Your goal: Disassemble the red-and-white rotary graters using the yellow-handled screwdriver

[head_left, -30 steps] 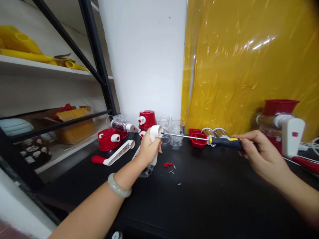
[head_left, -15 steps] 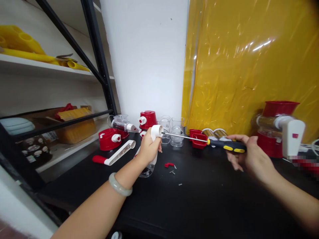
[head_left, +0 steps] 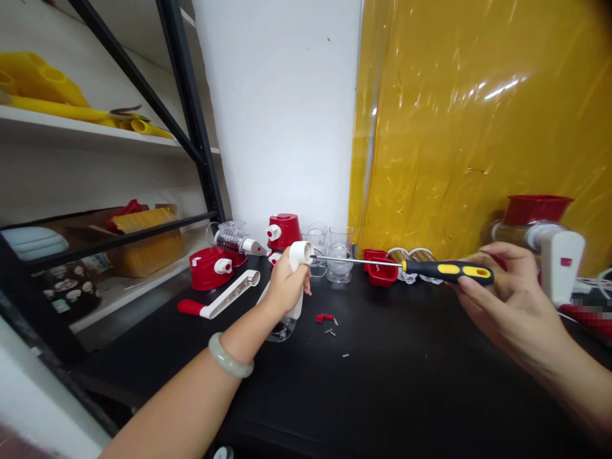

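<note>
My left hand [head_left: 285, 287] is wrapped round a white plastic part [head_left: 301, 252] with a round opening, joined to a clear piece [head_left: 282, 330] beneath. Into that opening runs the metal shaft of a screwdriver [head_left: 444, 271], lying almost level. Its black and yellow handle is pinched near the end between the thumb and fingers of my right hand [head_left: 497, 290]. A small red piece [head_left: 325, 317] and several small screws [head_left: 329, 331] lie on the black table [head_left: 382, 382] between my hands. The screwdriver's tip is hidden inside the opening.
Red bases [head_left: 210, 268] and a white crank with a red handle [head_left: 229, 296] lie at left. Clear cups [head_left: 339, 255], red trays [head_left: 381, 271] and grater drums stand behind. A red and white grinder [head_left: 561, 255] is at right, beside a shelf-framed left side [head_left: 182, 95].
My right hand has moved right and its grip has shifted to the handle's end. The screwdriver handle has risen slightly and turned, showing more yellow. My left hand has barely moved.
</note>
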A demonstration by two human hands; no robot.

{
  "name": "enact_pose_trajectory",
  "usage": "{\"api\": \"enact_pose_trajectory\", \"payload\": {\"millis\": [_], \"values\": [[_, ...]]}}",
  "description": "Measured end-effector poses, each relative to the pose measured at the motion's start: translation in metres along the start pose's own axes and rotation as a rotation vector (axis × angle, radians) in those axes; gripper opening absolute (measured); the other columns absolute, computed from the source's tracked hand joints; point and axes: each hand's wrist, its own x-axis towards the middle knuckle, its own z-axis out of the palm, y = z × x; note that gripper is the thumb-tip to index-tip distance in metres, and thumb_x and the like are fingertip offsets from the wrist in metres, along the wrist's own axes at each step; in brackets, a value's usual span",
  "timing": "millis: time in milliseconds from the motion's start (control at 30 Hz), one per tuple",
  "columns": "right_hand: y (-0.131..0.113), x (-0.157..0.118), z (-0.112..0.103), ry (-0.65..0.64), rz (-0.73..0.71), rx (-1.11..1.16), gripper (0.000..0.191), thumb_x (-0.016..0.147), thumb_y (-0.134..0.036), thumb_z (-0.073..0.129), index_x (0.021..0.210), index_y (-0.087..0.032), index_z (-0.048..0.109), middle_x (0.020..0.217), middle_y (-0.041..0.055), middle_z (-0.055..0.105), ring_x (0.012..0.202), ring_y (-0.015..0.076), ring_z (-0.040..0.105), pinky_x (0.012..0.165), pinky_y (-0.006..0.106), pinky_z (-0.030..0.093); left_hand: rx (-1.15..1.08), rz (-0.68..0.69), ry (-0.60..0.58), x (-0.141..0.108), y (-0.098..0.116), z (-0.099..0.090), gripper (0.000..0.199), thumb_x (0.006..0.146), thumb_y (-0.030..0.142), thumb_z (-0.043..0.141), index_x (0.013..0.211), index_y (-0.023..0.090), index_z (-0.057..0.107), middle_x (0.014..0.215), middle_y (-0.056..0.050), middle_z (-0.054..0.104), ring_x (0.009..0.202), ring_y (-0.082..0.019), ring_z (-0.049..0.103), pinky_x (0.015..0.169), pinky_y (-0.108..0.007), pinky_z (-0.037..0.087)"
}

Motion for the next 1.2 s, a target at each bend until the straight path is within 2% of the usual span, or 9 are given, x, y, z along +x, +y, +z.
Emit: {"api": "enact_pose_trajectory", "payload": {"millis": [100,233,333,467,700,767,867,1000,1200], "values": [[0.0,0.001,0.005,-0.004,0.151,0.143,0.042,0.078,-0.059,0.069,0.106,-0.032,0.054,0.088,-0.0006,0.063,0.071,0.0176,0.063,0.06,0.029,0.054,0.008,0.013,0.005,0.0,-0.002,0.0,0.013,0.072,0.02,0.052,0.082,0.02,0.045,0.058,0.007,0.049,0.041,-0.011,0.049,0.039,-0.025,0.046],[0.006,0.004,0.0,-0.054,0.23,-0.262,0.052,0.087,-0.074,0.041,0.097,-0.026,0.058,0.064,-0.0011,0.057,0.046,0.0164,0.051,0.044,0.03,0.044,0.017,0.017,-0.02,-0.001,-0.004,0.001,0.014,0.073,0.019,0.053,0.085,0.02,0.046,0.059,0.007,0.05,0.04,-0.011,0.049,0.038,-0.024,0.046],[0.01,0.005,-0.009,-0.004,0.026,-0.473,0.04,0.089,-0.065,0.048,0.094,-0.027,0.057,0.079,0.0007,0.057,0.062,0.017,0.054,0.055,0.031,0.046,0.039,0.019,-0.021,-0.001,-0.004,0.0,0.015,0.073,0.018,0.052,0.087,0.02,0.047,0.058,0.008,0.049,0.04,-0.011,0.049,0.038,-0.024,0.045],[0.007,0.005,-0.011,-0.029,-0.208,-0.376,0.028,0.087,-0.054,0.061,0.101,-0.032,0.05,0.097,0.0007,0.055,0.087,0.0189,0.056,0.077,0.032,0.047,0.018,0.017,0.006,0.0,-0.002,-0.002,0.014,0.072,0.019,0.052,0.085,0.02,0.046,0.059,0.007,0.05,0.042,-0.011,0.049,0.039,-0.024,0.046],[-0.009,0.002,0.003,-0.008,0.221,0.224,0.053,0.061,-0.03,0.087,0.103,-0.034,0.055,0.091,-0.0028,0.063,0.082,0.0128,0.061,0.071,0.019,0.052,-0.028,-0.007,0.007,0.0,0.002,-0.001,0.01,0.073,0.023,0.053,0.08,0.02,0.045,0.058,0.007,0.049,0.042,-0.011,0.049,0.038,-0.025,0.046],[-0.007,0.001,0.007,0.019,0.272,0.239,0.047,0.066,-0.049,0.082,0.101,-0.031,0.058,0.092,0.0,0.065,0.086,0.0162,0.064,0.074,0.024,0.055,-0.02,-0.006,0.02,-0.001,0.002,-0.001,0.009,0.074,0.023,0.052,0.079,0.02,0.045,0.058,0.006,0.05,0.041,-0.011,0.049,0.039,-0.026,0.046],[-0.001,-0.001,0.009,-0.036,0.317,-0.003,0.054,0.08,-0.077,0.049,0.1,-0.028,0.057,0.07,-0.0003,0.062,0.057,0.0171,0.059,0.052,0.03,0.053,0.013,0.008,0.032,-0.001,0.001,-0.001,0.009,0.075,0.022,0.052,0.081,0.02,0.046,0.058,0.007,0.051,0.041,-0.011,0.05,0.04,-0.026,0.046],[0.003,0.001,0.002,-0.033,0.173,-0.41,0.044,0.085,-0.069,0.051,0.094,-0.027,0.057,0.067,-0.003,0.053,0.048,0.0129,0.045,0.043,0.026,0.043,0.001,0.012,0.002,-0.001,0.0,-0.001,0.012,0.075,0.022,0.053,0.085,0.02,0.046,0.06,0.007,0.05,0.042,-0.011,0.05,0.038,-0.026,0.045],[0.001,0.006,-0.008,-0.051,-0.211,-0.349,0.033,0.078,-0.047,0.072,0.102,-0.032,0.054,0.098,-0.0003,0.057,0.084,0.0169,0.057,0.074,0.028,0.051,-0.003,-0.022,0.008,0.0,0.001,-0.002,0.01,0.072,0.022,0.052,0.08,0.02,0.046,0.058,0.007,0.05,0.04,-0.011,0.049,0.038,-0.025,0.046]]}}
